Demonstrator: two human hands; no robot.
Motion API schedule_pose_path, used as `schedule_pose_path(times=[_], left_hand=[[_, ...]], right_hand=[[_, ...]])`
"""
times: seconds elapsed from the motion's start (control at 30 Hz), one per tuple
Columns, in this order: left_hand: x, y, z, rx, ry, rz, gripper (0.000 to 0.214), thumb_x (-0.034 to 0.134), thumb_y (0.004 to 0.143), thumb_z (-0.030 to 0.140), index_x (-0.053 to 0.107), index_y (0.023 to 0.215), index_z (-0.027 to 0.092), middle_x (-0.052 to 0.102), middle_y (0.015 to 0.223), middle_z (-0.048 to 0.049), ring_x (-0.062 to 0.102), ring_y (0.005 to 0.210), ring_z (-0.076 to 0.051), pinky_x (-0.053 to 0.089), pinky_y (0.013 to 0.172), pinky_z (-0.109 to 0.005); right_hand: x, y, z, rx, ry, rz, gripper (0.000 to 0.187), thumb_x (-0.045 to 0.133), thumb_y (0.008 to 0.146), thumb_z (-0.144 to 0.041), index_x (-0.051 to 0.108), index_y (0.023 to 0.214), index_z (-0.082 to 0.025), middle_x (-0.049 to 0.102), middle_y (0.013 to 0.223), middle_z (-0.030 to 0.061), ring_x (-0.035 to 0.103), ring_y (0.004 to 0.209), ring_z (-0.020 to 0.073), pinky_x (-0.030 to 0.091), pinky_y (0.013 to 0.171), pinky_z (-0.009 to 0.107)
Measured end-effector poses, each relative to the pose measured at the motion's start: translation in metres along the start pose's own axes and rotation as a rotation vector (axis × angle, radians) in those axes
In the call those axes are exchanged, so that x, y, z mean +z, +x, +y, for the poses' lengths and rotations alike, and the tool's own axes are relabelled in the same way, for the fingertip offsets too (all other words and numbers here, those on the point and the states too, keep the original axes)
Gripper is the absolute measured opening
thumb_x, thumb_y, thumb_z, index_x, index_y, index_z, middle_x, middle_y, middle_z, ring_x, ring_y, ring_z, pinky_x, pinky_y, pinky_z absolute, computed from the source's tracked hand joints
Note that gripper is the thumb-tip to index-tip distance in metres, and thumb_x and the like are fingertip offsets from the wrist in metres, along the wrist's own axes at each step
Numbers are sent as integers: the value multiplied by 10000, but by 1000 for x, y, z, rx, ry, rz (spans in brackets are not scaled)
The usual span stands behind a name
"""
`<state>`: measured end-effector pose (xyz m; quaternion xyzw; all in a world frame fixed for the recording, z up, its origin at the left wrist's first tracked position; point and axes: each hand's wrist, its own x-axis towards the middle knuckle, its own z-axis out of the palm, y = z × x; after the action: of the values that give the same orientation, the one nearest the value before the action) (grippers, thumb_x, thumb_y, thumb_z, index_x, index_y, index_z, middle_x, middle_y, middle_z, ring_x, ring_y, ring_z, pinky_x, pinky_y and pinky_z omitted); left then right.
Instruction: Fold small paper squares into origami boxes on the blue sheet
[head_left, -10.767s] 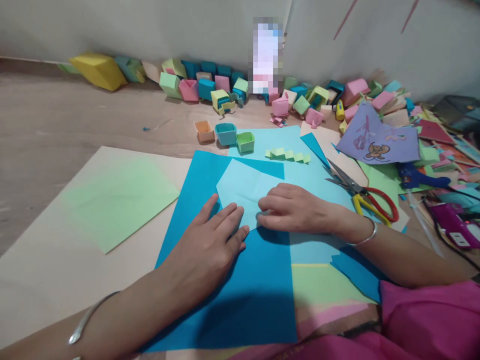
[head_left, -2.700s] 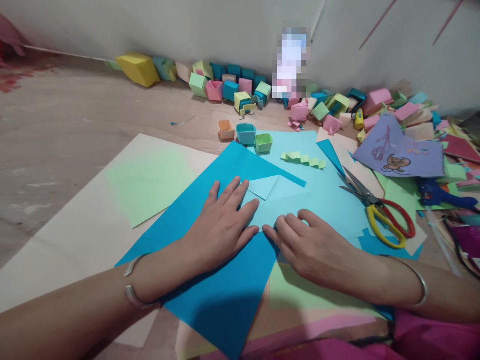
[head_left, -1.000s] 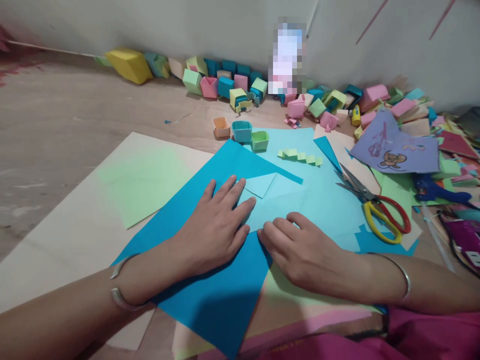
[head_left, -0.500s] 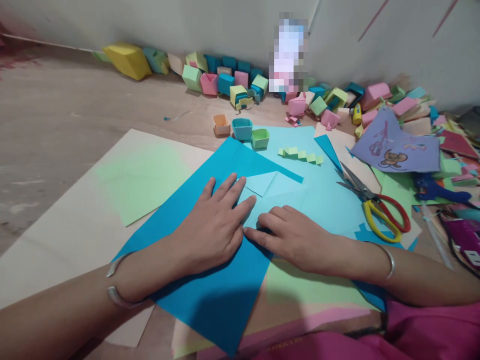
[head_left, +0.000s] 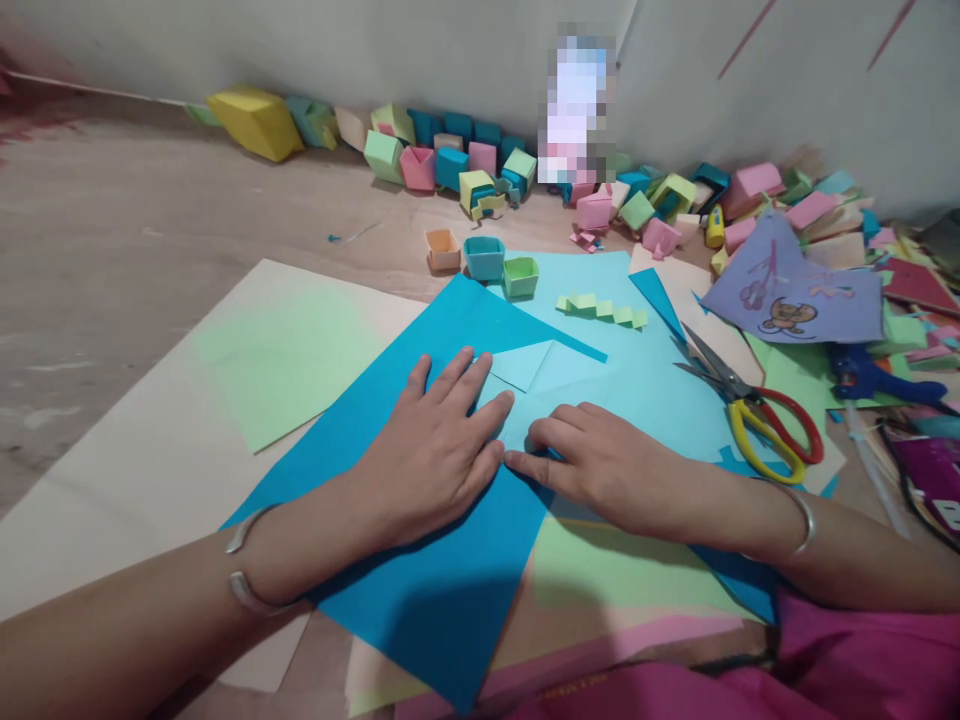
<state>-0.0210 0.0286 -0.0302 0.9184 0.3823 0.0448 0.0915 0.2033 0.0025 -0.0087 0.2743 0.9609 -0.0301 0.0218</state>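
A light blue folded piece of paper (head_left: 523, 366) lies on a large dark blue sheet (head_left: 420, 590), its folded corner showing past my fingers. My left hand (head_left: 431, 445) rests flat over its left side with the fingers spread. My right hand (head_left: 600, 450) is at the paper's near right edge. Its thumb points left towards my left thumb, and its other fingers are bent, apart from the thumb. Both hands press down on the folded paper, partly covering it. Under and behind it spreads a larger light blue sheet (head_left: 660, 390).
Scissors (head_left: 739, 385) with red and yellow handles lie open at right, near a blue glue gun (head_left: 877, 375) and a purple paper piece (head_left: 795, 290). A green zigzag strip (head_left: 600, 310) and small paper boxes (head_left: 484, 257) stand behind. More paper boxes (head_left: 454, 168) line the wall.
My right hand has slid slightly to the right along the paper's near edge. My left hand has stayed nearly in place, its thumb shifted a little to the right and up.
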Motion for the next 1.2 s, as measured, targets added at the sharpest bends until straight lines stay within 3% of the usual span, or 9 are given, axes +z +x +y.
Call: schedule_pose_path(times=[0.17, 0.3, 0.5, 0.63, 0.73, 0.9, 0.97, 1.07, 1.2], left_hand=[[0, 2, 2, 3, 22, 8, 439, 401, 949, 379, 534, 1326, 198, 324, 1535, -195, 199, 1448, -389, 185, 1107, -671], [-2, 2, 2, 5, 21, 14, 439, 427, 939, 387, 537, 1324, 208, 335, 1533, -184, 200, 1447, -388, 183, 1110, -668], [-4, 2, 1, 18, 9, 15, 441, 434, 940, 387, 528, 1334, 214, 343, 1529, -184, 207, 1444, -396, 183, 1101, -693], [-6, 0, 0, 18, 0, 5, 437, 443, 931, 372, 522, 1331, 214, 334, 1533, -183, 199, 1445, -401, 181, 1098, -706], [-7, -3, -2, 24, -69, 24, 383, 464, 896, 250, 552, 1264, 193, 333, 1532, -168, 182, 1452, -388, 198, 1110, -691], [-7, -1, -6, -5, -129, 200, 368, 385, 837, 42, 587, 1124, 151, 333, 1502, -168, 154, 1462, -345, 285, 1126, -599], [-9, 1, -6, -16, -77, 270, 293, 396, 866, 74, 625, 1033, 145, 425, 1410, -186, 290, 1395, -363, 350, 1079, -585], [-13, 1, -3, 1, -35, 319, 226, 445, 907, 176, 666, 935, 135, 587, 1120, -179, 540, 1078, -327, 481, 889, -512], [-12, -3, 0, 119, -85, 221, 238, 482, 927, 259, 680, 834, 167, 629, 939, -113, 569, 869, -249, 494, 737, -400]], right_hand=[[-9, -4, 5, 8, -80, -33, 302, 381, 1013, -225, 588, 1232, -216, 612, 958, 86, 493, 814, 199, 267, 647, 341], [-21, -17, 14, 37, -133, -175, 282, 572, 912, -187, 611, 1190, -213, 603, 761, 36, 510, 720, 191, 193, 599, 335], [-29, -42, 22, 167, -190, -283, 299, 611, 779, -72, 626, 1052, -195, 600, 630, 12, 487, 575, 167, 132, 584, 338], [-35, -45, 23, 235, -202, -294, 238, 590, 716, -12, 624, 881, -180, 595, 624, 21, 484, 572, 174, 143, 594, 336], [-38, -37, 22, 272, -234, -255, 175, 550, 759, -4, 587, 768, -175, 590, 658, 45, 484, 608, 190, 155, 592, 336], [-34, -20, 20, 371, -353, -150, 151, 507, 814, -20, 549, 819, -164, 572, 755, 91, 479, 693, 234, 163, 574, 334], [-31, -17, 19, 359, -344, -151, 172, 503, 820, -18, 556, 909, -156, 568, 785, 88, 479, 700, 238, 168, 568, 333], [-29, -18, 17, 332, -318, -192, 319, 496, 807, 16, 540, 1080, -143, 565, 809, 74, 472, 667, 217, 179, 562, 333], [-28, -24, 12, 253, -302, -151, 357, 520, 794, 2, 520, 1113, -157, 546, 853, 72, 466, 714, 218, 217, 582, 339]])
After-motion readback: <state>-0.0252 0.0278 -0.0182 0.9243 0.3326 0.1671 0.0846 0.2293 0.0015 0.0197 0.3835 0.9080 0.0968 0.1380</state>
